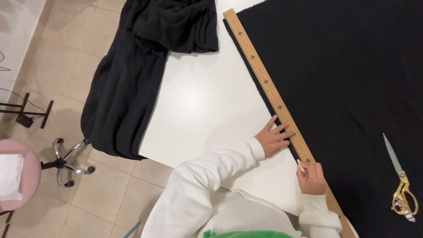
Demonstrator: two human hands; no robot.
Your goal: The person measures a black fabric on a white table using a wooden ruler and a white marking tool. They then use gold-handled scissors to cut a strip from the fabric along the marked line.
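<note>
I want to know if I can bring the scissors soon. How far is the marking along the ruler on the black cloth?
Done: the black cloth lies flat on the white table, with the wooden ruler along its edge. In hand: the left hand presses the ruler, while the right hand holds a small pale marker at the ruler's near end. No drawn line is visible. Left: the scissors lie unused on the cloth.

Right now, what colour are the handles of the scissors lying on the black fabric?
Gold: the scissors have shiny gold handles and a silver blade, clearest in the head view.
</note>
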